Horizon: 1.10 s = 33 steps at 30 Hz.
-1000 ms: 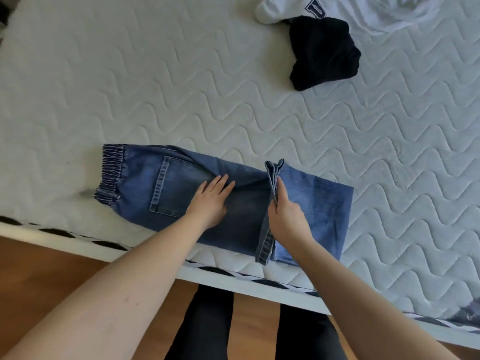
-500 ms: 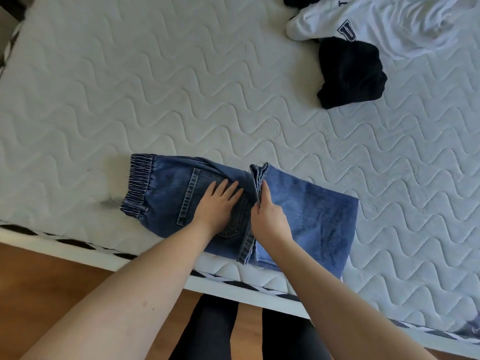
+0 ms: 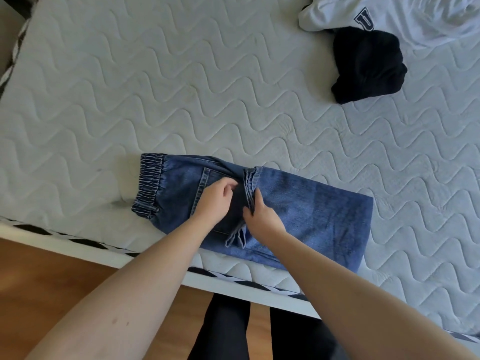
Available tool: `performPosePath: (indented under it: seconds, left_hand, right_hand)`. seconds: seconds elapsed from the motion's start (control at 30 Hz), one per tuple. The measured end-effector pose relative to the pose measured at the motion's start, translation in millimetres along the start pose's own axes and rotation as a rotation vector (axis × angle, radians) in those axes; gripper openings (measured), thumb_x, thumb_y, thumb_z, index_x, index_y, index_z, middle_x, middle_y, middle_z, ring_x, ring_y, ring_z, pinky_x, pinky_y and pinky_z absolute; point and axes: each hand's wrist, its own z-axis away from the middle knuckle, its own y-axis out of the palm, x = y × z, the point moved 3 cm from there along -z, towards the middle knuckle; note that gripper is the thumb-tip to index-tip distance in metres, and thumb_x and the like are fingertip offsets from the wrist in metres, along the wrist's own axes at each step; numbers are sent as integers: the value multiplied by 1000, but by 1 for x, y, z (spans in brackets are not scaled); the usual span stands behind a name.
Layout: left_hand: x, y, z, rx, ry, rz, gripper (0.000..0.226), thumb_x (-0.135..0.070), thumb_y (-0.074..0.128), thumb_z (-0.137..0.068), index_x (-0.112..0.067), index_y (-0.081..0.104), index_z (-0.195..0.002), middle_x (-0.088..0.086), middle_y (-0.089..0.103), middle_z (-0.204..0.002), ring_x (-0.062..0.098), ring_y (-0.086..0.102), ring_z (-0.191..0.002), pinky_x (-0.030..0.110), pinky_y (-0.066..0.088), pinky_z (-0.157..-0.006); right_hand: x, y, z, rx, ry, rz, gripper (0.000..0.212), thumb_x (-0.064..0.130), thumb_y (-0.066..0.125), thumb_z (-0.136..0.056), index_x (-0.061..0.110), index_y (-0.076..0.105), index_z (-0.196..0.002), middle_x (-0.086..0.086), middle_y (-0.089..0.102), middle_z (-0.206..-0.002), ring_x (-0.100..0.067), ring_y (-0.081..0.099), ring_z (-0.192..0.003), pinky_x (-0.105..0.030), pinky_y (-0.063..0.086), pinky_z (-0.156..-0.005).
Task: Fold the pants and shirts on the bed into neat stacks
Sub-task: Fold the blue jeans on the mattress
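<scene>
**Jeans half-folded at the near edge of the bed**

Jeans (image 3: 298, 216) lie flat across the near edge of the bed (image 3: 181, 87), waistband to the left, the leg ends doubled back so that their hems run in a line over the middle of the denim. The left hand (image 3: 213, 201) rests on the back pocket area with its fingers curled in; whether they pinch cloth or only press on it cannot be told. Just to its right, the right hand (image 3: 262, 216) pinches the folded-back hem, thumb on one side and fingers on the other. Far to the right, well apart from the jeans, a crumpled black garment (image 3: 368, 63) sits on the mattress. Beyond it, touching it at the far edge, lies a white shirt (image 3: 415, 16) with a dark letter on it.
</scene>
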Motion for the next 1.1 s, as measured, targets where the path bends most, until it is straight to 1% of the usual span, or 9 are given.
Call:
performPosePath:
  seconds: [0.1,0.17,0.23,0.4,0.57,0.7,0.9,1.0,1.1]
  left_hand:
    - [3,17,9,89,-234,68,34,-43,43,-100,-25,53,-128,2,63,-123,16,59,-97,28,42,-79]
    - [7,32,21,156,-337,37,55,-56,47,-95,-19,44,-136,6,59,-127,25,59,-104,30,41,-78]
    - [11,44,33,168,-346,-2,57,-58,57,-89,-15,46,-123,7,61,-116,28,60,-100,33,46,-76]
    - [18,57,48,124,-344,-66,51,-43,78,-78,-14,47,-107,4,63,-107,28,61,-97,38,51,-82]
    - [24,60,50,212,-330,29,43,-21,73,-84,-16,51,-120,1,64,-115,21,60,-104,33,46,-91]
    - [35,50,55,293,-341,59,40,-16,72,-85,-21,53,-119,0,65,-120,17,61,-104,35,47,-95]
    - [24,49,60,106,-282,-192,53,-20,75,-82,-13,46,-125,8,60,-123,27,58,-106,36,47,-86]
    - [2,52,65,-99,-173,-310,77,-18,77,-79,-13,34,-144,16,45,-136,33,47,-122,44,44,-98]
    - [-23,58,66,-225,39,-413,75,-18,77,-79,-9,40,-144,19,44,-136,35,43,-125,45,40,-103]
  right_hand:
    - [-10,8,3,85,-75,-142,61,51,32,-102,29,14,-156,-5,14,-163,-29,41,-137,-37,40,-97]
    - [-30,4,8,23,-111,-198,55,44,35,-103,27,25,-153,-1,25,-160,-22,37,-139,-34,36,-106]
    - [-58,-4,13,-59,-95,-170,53,37,40,-102,24,29,-152,0,35,-154,-19,42,-134,-37,39,-107]
    - [-125,-16,32,-103,-61,38,58,31,49,-99,22,28,-153,-1,35,-153,-23,32,-139,-42,30,-114]
    - [-175,1,61,-76,-98,365,84,40,58,-92,27,6,-157,6,0,-164,-18,1,-150,-45,4,-121]
    - [-198,9,71,-67,-37,506,100,42,63,-89,31,-11,-155,4,-20,-162,-19,-13,-150,-54,-2,-119]
    - [-232,6,87,-182,82,532,97,1,49,-86,29,-16,-154,3,-17,-162,-20,-8,-150,-56,3,-119]
    - [-248,1,91,-218,149,450,95,4,46,-87,29,-15,-154,4,-15,-163,-18,-8,-150,-53,3,-119]
    - [-261,-2,94,-259,188,328,95,11,50,-85,30,-12,-154,3,-8,-163,-17,-6,-150,-51,3,-121]
